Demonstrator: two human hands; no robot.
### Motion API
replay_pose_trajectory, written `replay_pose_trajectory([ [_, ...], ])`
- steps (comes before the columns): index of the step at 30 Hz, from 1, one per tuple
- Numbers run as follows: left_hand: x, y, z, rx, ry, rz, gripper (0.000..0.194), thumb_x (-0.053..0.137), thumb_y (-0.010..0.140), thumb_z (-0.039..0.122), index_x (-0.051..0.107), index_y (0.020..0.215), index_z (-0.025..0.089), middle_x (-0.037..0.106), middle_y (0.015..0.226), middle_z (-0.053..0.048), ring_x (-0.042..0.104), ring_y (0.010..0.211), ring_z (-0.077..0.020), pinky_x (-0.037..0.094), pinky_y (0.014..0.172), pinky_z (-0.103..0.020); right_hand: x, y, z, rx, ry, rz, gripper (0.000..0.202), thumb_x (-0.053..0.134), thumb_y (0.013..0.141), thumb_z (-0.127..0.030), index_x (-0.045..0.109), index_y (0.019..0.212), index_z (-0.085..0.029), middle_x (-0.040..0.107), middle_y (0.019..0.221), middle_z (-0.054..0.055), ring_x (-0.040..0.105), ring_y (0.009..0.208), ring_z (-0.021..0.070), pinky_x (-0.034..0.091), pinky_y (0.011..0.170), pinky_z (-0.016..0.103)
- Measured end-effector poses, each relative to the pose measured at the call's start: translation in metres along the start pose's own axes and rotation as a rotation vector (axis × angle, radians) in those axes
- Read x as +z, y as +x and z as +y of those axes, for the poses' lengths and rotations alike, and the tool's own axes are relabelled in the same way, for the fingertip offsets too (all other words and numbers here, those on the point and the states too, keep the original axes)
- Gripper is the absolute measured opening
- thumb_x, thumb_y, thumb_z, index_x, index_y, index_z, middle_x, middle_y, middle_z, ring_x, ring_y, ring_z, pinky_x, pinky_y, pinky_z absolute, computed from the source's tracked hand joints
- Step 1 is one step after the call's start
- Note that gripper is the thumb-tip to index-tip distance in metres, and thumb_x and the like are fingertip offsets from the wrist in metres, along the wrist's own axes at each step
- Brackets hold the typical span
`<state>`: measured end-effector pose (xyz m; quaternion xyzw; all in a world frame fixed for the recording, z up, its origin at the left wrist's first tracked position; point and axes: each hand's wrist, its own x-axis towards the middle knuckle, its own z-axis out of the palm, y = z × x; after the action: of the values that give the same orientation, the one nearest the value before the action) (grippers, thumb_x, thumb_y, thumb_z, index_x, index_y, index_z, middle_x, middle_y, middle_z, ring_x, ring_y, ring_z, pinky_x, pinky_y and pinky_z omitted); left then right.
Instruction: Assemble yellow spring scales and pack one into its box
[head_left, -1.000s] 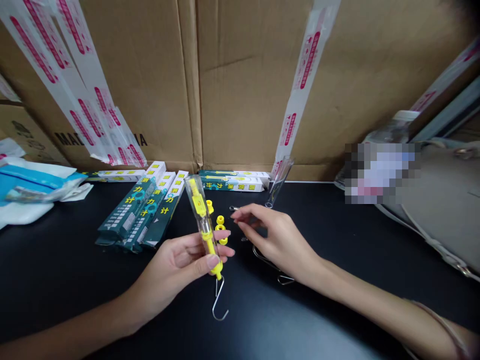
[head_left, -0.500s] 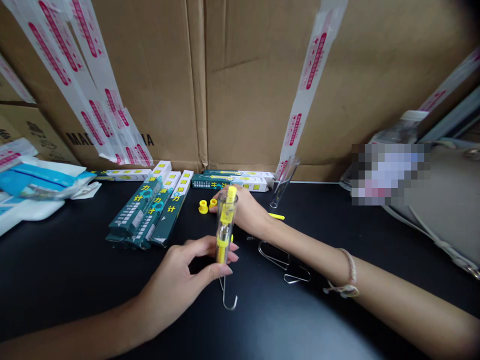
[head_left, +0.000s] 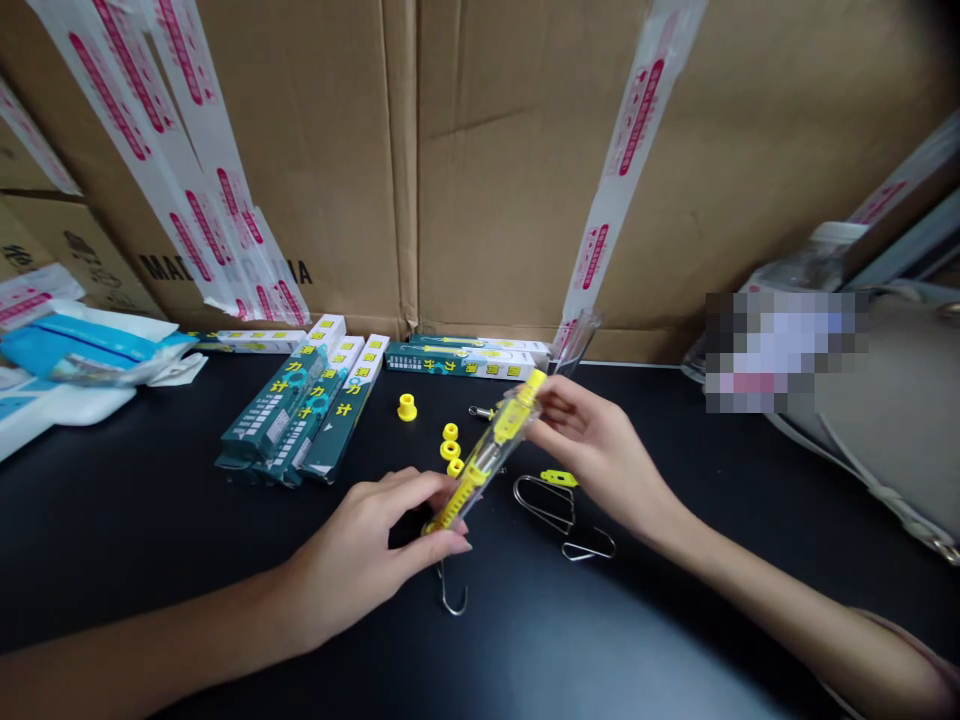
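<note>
A clear tube with yellow parts and a spring inside (head_left: 491, 450) tilts up to the right over the table. My left hand (head_left: 382, 545) grips its lower end between thumb and fingers, and a metal hook (head_left: 454, 598) hangs below. At the tube's upper end is my right hand (head_left: 589, 430), fingers bent beside the yellow top; its fingertips are partly hidden behind the tube. Several small yellow caps (head_left: 450, 450) lie behind the tube, with one larger yellow cap (head_left: 407, 407) farther back. A flat yellow piece (head_left: 560, 479) rests below my right hand.
Wire loops (head_left: 544, 503) lie right of centre. Green and white boxes (head_left: 289, 400) stand at the back left, more (head_left: 461, 360) at the back centre. Another clear tube (head_left: 577, 335) stands behind. A bottle (head_left: 817, 260) and a grey bag (head_left: 892, 400) are at right, plastic packets (head_left: 97, 350) at left.
My right hand has moved right from the yellow caps to the tube's upper end. The tube has gone from upright to tilted right. More small yellow caps now show.
</note>
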<state>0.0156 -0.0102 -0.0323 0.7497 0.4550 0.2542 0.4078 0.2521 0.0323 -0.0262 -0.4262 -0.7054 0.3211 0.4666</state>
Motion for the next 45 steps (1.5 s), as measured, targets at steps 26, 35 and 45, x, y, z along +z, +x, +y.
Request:
replay_pose_trajectory([
  [26, -0.019, 0.017, -0.016, -0.190, -0.131, 0.007, 0.041, 0.073, 0.078, 0.040, 0.074, 0.112, 0.017, 0.067, 0.100, -0.005, 0.074, 0.081, -0.0232, 0.052, 0.045, -0.018, -0.024, -0.030, -0.014, 0.069, 0.120, 0.112, 0.023, 0.062, 0.096, -0.041, 0.072, 0.111, -0.026, 0.068, 0.124, 0.007, 0.068, 0.101, 0.0223, 0.057, 0.090, 0.035],
  [35, -0.021, 0.019, -0.015, -0.128, -0.116, 0.013, 0.034, 0.073, 0.079, 0.035, 0.077, 0.108, 0.019, 0.072, 0.102, -0.003, 0.073, 0.092, -0.0225, 0.062, 0.084, -0.031, -0.034, -0.024, -0.006, 0.026, 0.203, 0.068, 0.019, 0.067, 0.095, -0.033, 0.060, 0.111, -0.026, 0.071, 0.106, 0.004, 0.073, 0.093, 0.0193, 0.060, 0.089, 0.033],
  [45, -0.024, 0.022, -0.017, -0.113, -0.114, -0.030, 0.031, 0.073, 0.079, 0.034, 0.079, 0.107, 0.021, 0.069, 0.097, -0.001, 0.068, 0.089, -0.0188, 0.061, 0.082, -0.029, -0.039, -0.020, -0.012, 0.046, 0.167, 0.156, 0.022, 0.074, 0.087, -0.034, 0.071, 0.106, -0.025, 0.072, 0.107, 0.006, 0.071, 0.088, 0.0201, 0.062, 0.083, 0.033],
])
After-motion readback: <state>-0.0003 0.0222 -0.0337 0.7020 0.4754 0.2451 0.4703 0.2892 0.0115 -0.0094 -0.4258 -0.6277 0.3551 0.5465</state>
